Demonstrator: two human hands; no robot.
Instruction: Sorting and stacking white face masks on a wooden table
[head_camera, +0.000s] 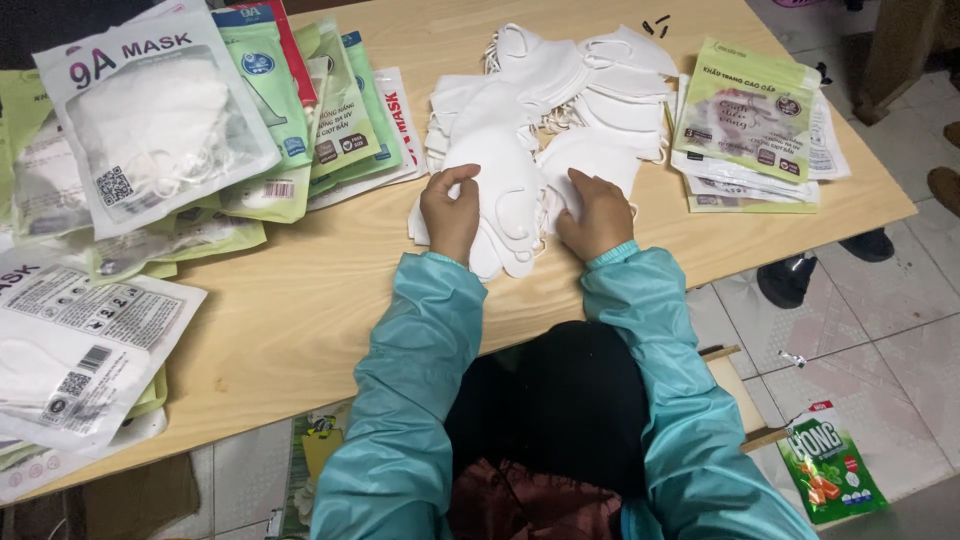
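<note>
Left hand (450, 210) and right hand (597, 212) both pinched shut on small stack of white face masks (505, 200), dead centre between them, long axis running 12-to-6. Loose mask pile (570, 85) at 12, touching. Fingertips buried under masks; stack count unreadable.

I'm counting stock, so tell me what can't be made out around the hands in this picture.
Head view:
- Mask count: white masks overlap in a heap.
- Left hand and right hand: palms face down, grip unclear.
- Filled packets: left edge cuts them off.
- Flat pouches: stacked, number hidden.
</note>
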